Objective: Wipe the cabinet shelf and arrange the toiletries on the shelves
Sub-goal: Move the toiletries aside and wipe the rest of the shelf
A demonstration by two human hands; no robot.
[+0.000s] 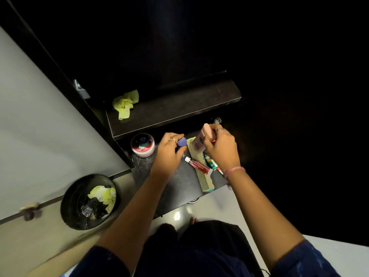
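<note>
left hand point(169, 150): grips 1 purple bottle point(181, 142)
right hand point(220, 145): grips 1 pink bottle point(201, 139)
lower shelf point(179, 186): 1 jar point(142, 144), 2 tubes point(198, 166), 1 comb point(202, 179)
upper shelf point(175, 110): 1 yellow cloth point(124, 104)
floor: 1 bin point(89, 201)

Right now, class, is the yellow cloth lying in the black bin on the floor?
No: the yellow cloth lies crumpled on the dark cabinet shelf, above the bin.
</note>
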